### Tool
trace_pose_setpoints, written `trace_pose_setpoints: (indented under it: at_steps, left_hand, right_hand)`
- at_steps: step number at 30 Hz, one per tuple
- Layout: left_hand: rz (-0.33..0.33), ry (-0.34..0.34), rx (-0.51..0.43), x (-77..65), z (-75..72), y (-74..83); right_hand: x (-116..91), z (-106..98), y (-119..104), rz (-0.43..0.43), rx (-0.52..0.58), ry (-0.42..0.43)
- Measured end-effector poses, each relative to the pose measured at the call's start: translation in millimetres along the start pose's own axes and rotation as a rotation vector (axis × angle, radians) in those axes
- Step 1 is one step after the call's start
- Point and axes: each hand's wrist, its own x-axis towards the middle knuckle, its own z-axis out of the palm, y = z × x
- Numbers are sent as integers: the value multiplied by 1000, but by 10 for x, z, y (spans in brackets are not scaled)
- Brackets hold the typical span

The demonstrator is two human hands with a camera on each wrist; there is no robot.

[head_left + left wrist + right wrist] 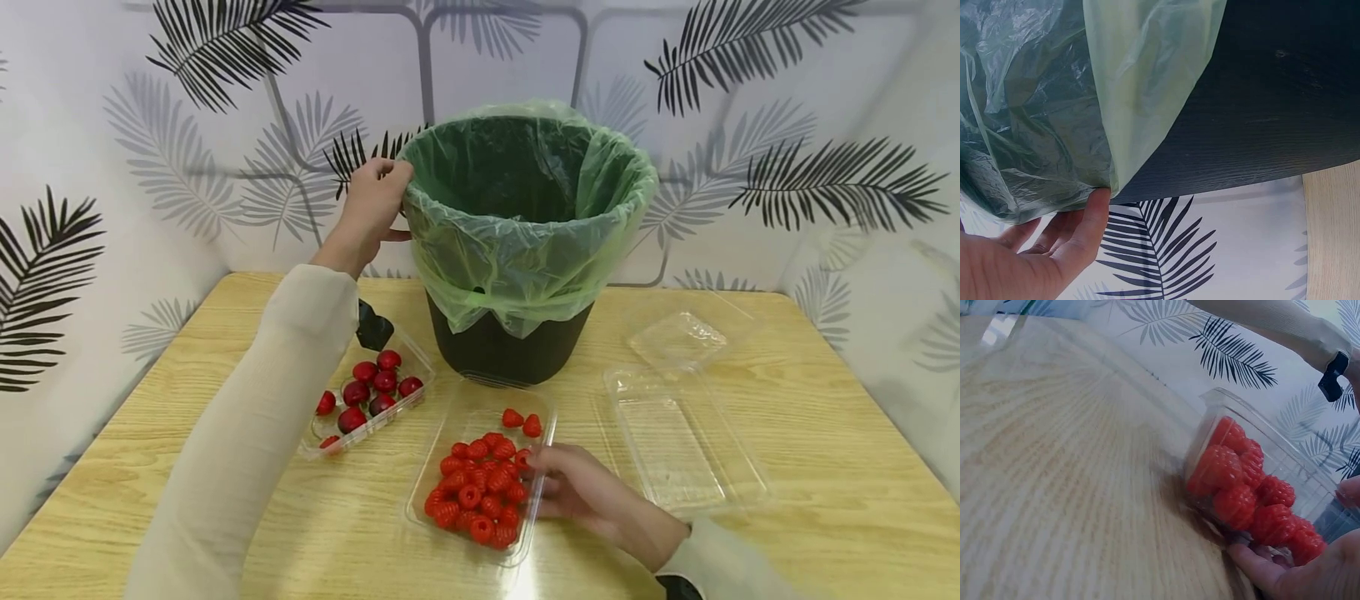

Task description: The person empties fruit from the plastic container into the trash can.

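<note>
A black trash bin lined with a translucent green bag stands at the back of the table. My left hand grips its left rim; in the left wrist view, fingers meet the edge of the bag. Near the front, my right hand holds the right side of a clear plastic container of raspberries. The right wrist view shows this container tilted, with fingers at its underside and raspberries bunched inside.
A clear tray of dark red cherries lies left, partly behind my left sleeve. At right rests an open clear container, with another clear plastic piece behind it. A patterned wall borders the wooden table.
</note>
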Motion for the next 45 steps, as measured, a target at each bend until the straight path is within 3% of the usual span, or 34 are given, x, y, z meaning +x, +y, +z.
trace_pose_setpoints:
  at_steps: [6,19,36,45]
  left_hand:
    - [-2,9,3,-2,-10,-3]
    - [3,1,-5,8,4,5]
    - [-13,-9,11,24,-5,4]
    - [-9,0,5,12,-8,0]
  right_hand:
    - [-45,15,34,-31,24,-7]
    - [-115,-75,55,-26,1,58]
    - [-303,-175,-177,-101,-45,246]
    - [-386,-340,-242,-115,-51,304]
